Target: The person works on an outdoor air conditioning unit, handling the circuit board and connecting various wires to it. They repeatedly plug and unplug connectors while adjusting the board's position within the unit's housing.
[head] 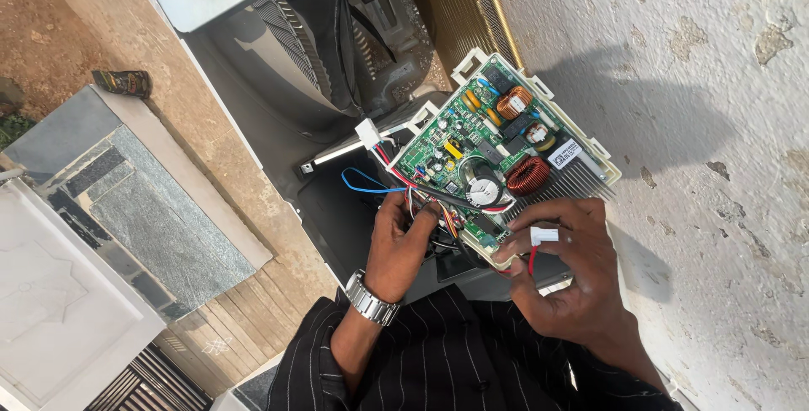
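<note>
Between both sets of fingers sits a green circuit board [493, 154] in a cream plastic tray [539, 91], tilted, its near edge touching both hands. Left hand [398, 247]: fingers curled in close, tips pressed into the bundle of coloured wires [421, 196] at the board's near-left corner; whether a wire is actually pinched, cannot tell. Metal wristwatch [371, 300] on that wrist. Right hand [569, 272]: thumb and forefinger closed on a small white connector [543, 236] with a red lead [532, 261] running down from it; remaining fingers bent against the tray's near edge. Just beyond the right fingertips, a copper-wound coil [527, 175] and grey heat-sink fins [573, 182]. A second white connector [367, 134] hangs left of the board, beyond the left fingertips, with a blue wire [358, 179] looping under it. Behind the board, the open grey casing [278, 65] of an outdoor unit. Rough plaster wall [716, 124] to the right of the right hand.
</note>
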